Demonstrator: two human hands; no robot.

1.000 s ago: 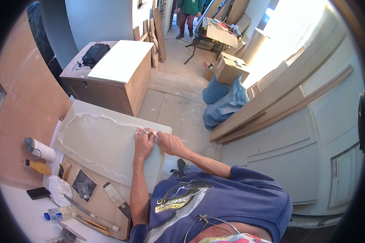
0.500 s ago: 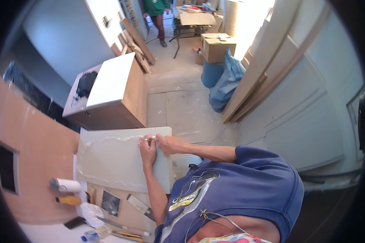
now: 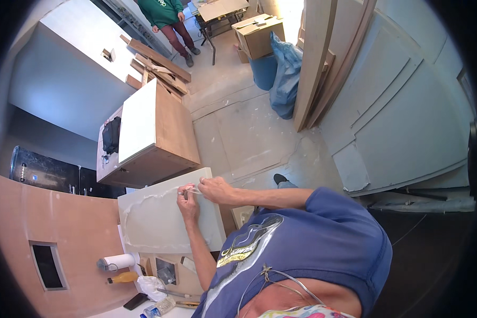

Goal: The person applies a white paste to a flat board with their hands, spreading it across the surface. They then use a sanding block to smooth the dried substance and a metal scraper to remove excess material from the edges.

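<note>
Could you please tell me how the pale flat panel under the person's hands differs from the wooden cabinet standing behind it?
The pale grey-white flat panel is a thin sheet lying flat, while the brown wooden cabinet is a deep box standing on the floor. The panel carries an uneven raised whitish line near its edges; the cabinet's white top looks smooth. Both the left hand and right hand are at the panel's upper edge; nobody touches the cabinet. Both have light, rectangular upper faces.

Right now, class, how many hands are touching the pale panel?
2: the left hand rests on the pale panel near its upper edge; the right hand pinches at that edge beside it. The other person's hands at the top are not clearly seen.
</note>
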